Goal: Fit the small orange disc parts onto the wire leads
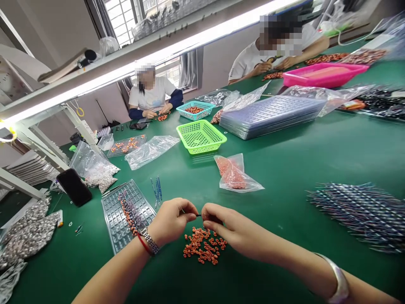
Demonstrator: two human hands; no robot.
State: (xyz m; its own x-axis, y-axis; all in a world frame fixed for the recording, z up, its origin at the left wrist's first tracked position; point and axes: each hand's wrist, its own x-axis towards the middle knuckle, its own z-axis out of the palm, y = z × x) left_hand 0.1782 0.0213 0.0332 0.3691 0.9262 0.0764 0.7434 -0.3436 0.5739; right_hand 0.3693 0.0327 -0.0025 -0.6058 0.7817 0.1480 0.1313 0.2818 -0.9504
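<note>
Both hands' fingers pinched shut on one thin pin [198, 215], left hand [172, 221], right hand [224, 228], above orange rings [204, 247]

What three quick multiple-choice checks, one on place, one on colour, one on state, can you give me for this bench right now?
1. Where does the pile of orange rings lie?
A. in the green basket
B. on the green table just below the hands
C. on the pink tray

2. What colour is the empty basket nearest the person?
A. bright green
B. red
C. white

3. What is the state of the left hand and right hand?
A. both flat on the table
B. both pinching one thin pin between them
C. both out of view

Answers: 1 B, the rings sit loose on the table under the hands; 2 A, its mesh is bright green; 3 B, fingertips meet on the pin.
</note>
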